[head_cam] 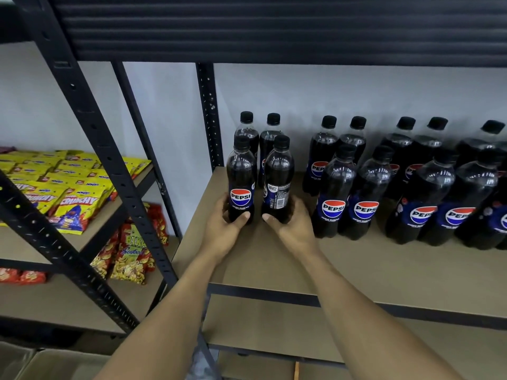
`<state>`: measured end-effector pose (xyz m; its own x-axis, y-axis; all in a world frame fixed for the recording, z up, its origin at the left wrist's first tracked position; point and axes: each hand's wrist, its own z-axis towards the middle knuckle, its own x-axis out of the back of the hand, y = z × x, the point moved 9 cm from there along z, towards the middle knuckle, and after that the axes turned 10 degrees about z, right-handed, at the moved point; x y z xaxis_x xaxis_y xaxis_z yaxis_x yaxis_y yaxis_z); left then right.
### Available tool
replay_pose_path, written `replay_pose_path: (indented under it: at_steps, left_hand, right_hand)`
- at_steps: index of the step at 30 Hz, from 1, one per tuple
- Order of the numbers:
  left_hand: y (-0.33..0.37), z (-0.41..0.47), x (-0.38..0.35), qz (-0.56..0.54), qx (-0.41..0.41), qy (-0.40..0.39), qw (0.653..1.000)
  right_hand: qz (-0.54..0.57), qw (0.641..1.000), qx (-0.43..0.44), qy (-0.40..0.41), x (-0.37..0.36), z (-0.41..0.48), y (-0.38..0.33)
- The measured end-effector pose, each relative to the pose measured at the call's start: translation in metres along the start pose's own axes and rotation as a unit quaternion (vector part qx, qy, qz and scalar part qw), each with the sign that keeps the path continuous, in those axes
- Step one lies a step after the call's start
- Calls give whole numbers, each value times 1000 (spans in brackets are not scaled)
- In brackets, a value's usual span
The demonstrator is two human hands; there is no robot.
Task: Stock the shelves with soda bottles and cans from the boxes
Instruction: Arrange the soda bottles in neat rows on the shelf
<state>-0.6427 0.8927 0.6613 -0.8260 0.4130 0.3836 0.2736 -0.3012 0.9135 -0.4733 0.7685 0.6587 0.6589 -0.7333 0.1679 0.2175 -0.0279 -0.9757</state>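
Black-capped Pepsi bottle [241, 185], logo facing out, stands upright on the tan shelf board [274, 259] near its left end. The left hand [227, 226] wraps its base: thumb across the front low down, fingers curled round the back. Just beside it on the right, a 2nd bottle [278, 182] stands upright w/ barcode side forward, base gripped the same way by the right hand [293, 226], thumb in front. A thin gap shows btwn the held pair. Directly behind them stand two more bottles [271, 130], close to the white wall. Further right on the same board is a block of Pepsi bottles [356, 193] in rows, logos mostly forward, w/ a strip of board btwn it and the held pair. A black steel upright [90, 127] w/ holes crosses the left side. On the rack beyond it, yellow snack bags [74, 207] lie on one shelf and red-and-yellow bags [131, 256] on the shelf below. Cardboard boxes [55, 363] sit at bottom left.
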Motion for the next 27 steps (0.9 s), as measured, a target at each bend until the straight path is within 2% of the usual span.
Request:
replay_pose_path:
  at_steps: [4, 8, 18, 22, 27]
  left_hand:
    - [-2, 0, 3, -1, 2, 11, 1000]
    - [-1, 3, 4, 13, -8, 31, 999]
    - [-3, 8, 1, 23, -17, 33, 999]
    - [-2, 7, 1, 14, -15, 27, 999]
    - [-3, 6, 2, 2, -13, 21, 1000]
  right_hand:
    - [-77, 994, 34, 73, 0, -6, -14]
    - [-47, 992, 24, 113, 2, -2, -16]
    - [48, 999, -10, -10, -3, 7, 1]
    - [85, 996, -22, -18, -3, 5, 4]
    - [53, 999, -6, 3, -7, 1, -3]
